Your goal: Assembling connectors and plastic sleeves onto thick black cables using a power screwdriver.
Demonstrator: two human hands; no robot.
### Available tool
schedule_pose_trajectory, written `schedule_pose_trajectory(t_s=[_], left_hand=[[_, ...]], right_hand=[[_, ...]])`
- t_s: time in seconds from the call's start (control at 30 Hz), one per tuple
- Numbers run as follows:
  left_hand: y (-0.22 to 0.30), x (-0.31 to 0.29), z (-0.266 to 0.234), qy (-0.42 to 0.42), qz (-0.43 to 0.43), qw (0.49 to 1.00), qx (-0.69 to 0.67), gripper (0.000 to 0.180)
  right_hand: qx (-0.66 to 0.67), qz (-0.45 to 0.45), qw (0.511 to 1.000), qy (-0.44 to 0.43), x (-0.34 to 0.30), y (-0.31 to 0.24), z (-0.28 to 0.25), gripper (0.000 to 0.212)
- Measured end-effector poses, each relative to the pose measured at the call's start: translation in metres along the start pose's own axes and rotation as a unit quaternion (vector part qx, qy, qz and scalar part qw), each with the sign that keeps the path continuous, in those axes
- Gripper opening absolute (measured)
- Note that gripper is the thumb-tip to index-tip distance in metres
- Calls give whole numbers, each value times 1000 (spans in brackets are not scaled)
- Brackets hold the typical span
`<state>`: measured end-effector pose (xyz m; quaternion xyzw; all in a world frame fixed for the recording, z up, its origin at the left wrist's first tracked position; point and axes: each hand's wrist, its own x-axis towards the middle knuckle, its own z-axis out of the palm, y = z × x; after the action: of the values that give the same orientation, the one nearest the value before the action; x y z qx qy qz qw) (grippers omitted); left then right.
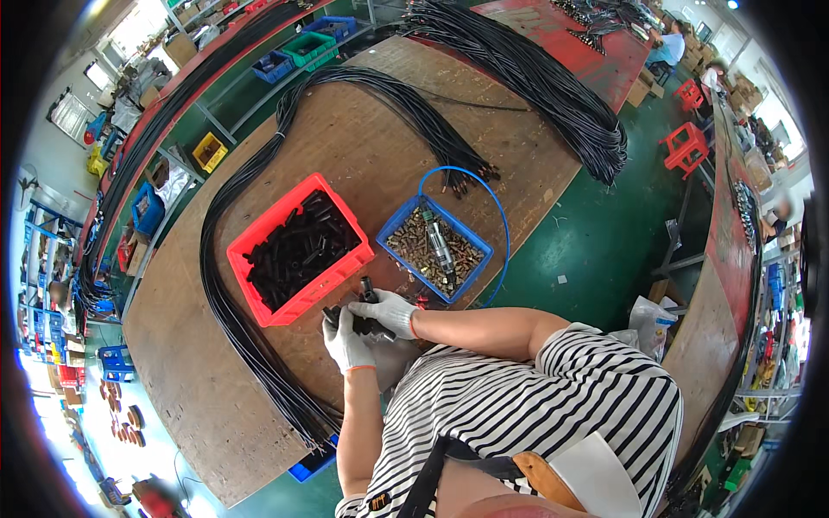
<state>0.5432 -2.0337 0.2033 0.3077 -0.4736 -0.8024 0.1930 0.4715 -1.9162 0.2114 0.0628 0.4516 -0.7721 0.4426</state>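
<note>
Both of my hands, in white gloves with orange cuffs, are close together in front of my striped shirt. My left hand has its fingers closed on a short black tubular piece. My right hand is closed round black tubular pieces too, and one piece sticks out beyond its fingers. How many pieces lie in the gloves is partly hidden. Just past my hands stands a red bin heaped with similar black pieces. Right of it is a blue bin of small brass-coloured fittings, with a silver cylindrical tool lying on them.
A blue hose loops around the blue bin. Bundled black cables curve over the wooden table round the red bin. A thicker cable bundle lies at the far right. Red stools and other people are farther off.
</note>
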Motion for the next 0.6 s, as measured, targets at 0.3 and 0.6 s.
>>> schedule_pose_trajectory(t_s=[0.3,0.6], left_hand=[[-6,6,-5,93,-53,993,-46,23],[-25,-13,-36,41,-98,988,-108,27]], right_hand=[[-75,21,995,-66,3,8,12,42],[-140,-4,990,2,12,43,6,33]])
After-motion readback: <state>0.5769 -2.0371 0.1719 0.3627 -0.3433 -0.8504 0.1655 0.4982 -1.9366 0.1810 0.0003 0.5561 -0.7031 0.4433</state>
